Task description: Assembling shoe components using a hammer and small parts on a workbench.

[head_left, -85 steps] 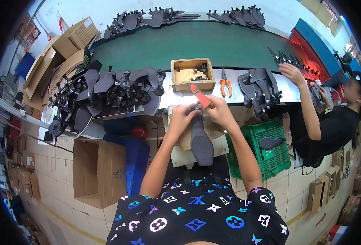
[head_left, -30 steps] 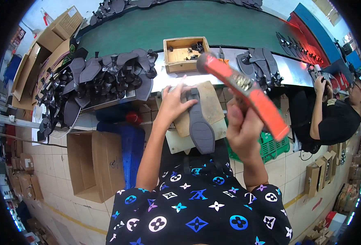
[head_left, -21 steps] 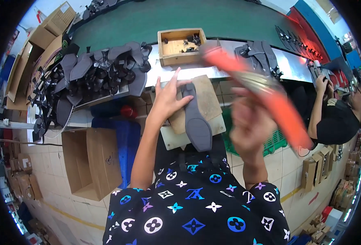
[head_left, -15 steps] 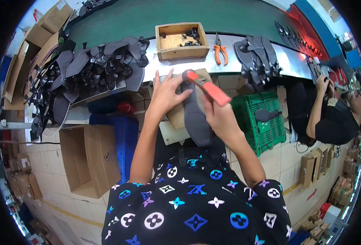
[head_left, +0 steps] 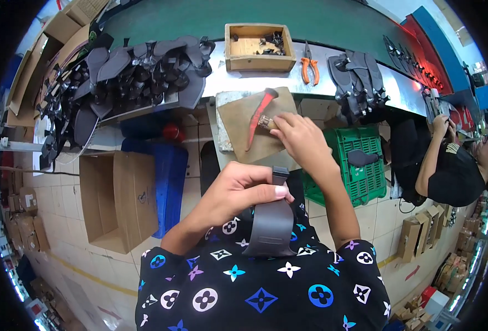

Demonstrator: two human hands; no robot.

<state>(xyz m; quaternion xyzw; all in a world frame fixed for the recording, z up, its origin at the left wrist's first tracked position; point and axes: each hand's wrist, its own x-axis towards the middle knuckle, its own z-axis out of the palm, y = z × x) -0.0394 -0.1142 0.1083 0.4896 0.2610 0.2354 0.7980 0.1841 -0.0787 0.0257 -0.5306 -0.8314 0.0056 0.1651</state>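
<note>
My left hand pinches a dark grey shoe sole close to my body, its wide end bent downward. The sole's black heel sticks up by my thumb and fingers. Over the work board my right hand has its fingers closed on the short wooden handle of a hammer. The hammer's long red head, dark at its far end, is over a tan sheet that covers part of a pale block.
Behind stand a wooden box of small black parts and orange-handled pliers. Heeled soles pile up left and right. A green crate, a cardboard box and a blue bin flank me. A co-worker sits right.
My left hand has lifted the sole off the board and brought it toward my body. The hammer, earlier raised over the sole, is now lower, with its head turned over the tan sheet.
</note>
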